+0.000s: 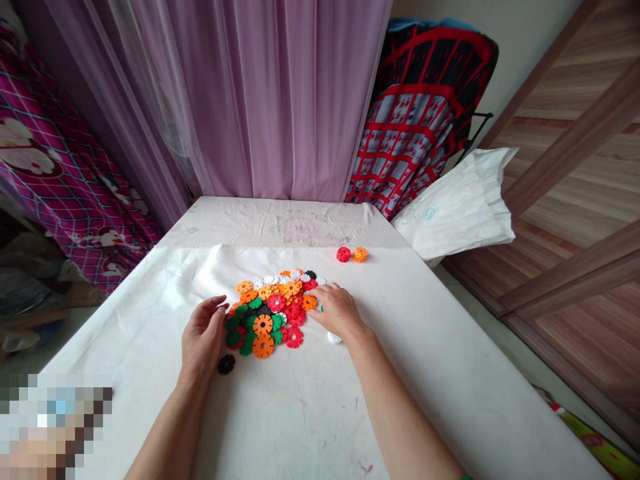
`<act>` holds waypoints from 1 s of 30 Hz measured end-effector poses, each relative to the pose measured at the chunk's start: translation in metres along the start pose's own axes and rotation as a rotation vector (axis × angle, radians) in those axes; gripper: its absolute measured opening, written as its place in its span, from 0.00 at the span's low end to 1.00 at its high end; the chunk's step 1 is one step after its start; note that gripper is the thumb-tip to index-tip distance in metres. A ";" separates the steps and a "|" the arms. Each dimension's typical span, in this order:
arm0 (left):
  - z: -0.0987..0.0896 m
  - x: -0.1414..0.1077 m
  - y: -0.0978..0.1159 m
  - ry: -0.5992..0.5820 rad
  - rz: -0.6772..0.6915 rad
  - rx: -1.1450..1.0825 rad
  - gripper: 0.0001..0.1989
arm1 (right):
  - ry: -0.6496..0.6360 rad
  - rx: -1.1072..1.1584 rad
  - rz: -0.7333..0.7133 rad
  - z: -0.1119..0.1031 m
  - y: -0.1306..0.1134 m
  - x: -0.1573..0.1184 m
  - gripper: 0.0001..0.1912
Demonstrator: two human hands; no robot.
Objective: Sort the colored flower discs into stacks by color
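Observation:
A pile of flower-shaped plastic discs (277, 303) in orange, red, green, white and black lies on the white cloth. At its left edge is my left hand (203, 333), fingers apart, with nothing visible in it. My right hand (339, 309) touches the right side of the pile, beside an orange disc (309, 302); a bit of green shows at its fingers, and what it holds is too small to name. One black disc (227, 364) lies apart near my left wrist. White discs (334, 338) sit partly under my right hand.
Behind the pile, a red stack of discs (343, 254) stands beside an orange stack (361, 255). A white sack (457, 207) leans at the right edge of the cloth-covered table (280, 413). Purple curtains (280, 100) hang beyond the far edge.

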State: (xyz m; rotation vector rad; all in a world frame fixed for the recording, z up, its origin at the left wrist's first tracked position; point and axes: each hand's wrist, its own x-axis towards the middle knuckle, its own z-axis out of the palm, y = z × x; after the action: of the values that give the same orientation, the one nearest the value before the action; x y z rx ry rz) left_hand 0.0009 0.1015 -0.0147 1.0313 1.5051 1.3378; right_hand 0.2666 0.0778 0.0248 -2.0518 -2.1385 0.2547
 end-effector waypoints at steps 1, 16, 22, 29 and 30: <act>0.000 0.000 -0.001 0.000 -0.002 0.000 0.24 | -0.008 -0.018 -0.002 0.000 -0.003 0.001 0.17; 0.000 0.000 0.002 -0.006 -0.008 0.005 0.24 | -0.018 -0.074 0.034 -0.007 0.007 0.010 0.16; 0.000 -0.001 0.001 -0.001 -0.001 0.018 0.24 | 0.123 0.051 0.318 -0.015 0.063 -0.015 0.15; 0.000 0.000 0.001 -0.004 -0.007 0.005 0.25 | 0.101 0.033 0.402 -0.004 0.087 -0.026 0.14; 0.000 0.000 0.002 -0.004 -0.011 -0.005 0.25 | 0.097 0.031 0.409 -0.004 0.087 -0.026 0.14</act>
State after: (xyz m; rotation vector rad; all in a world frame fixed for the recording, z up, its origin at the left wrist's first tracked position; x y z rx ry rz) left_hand 0.0013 0.1015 -0.0128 1.0199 1.5017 1.3306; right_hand 0.3527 0.0552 0.0083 -2.4127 -1.6336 0.2299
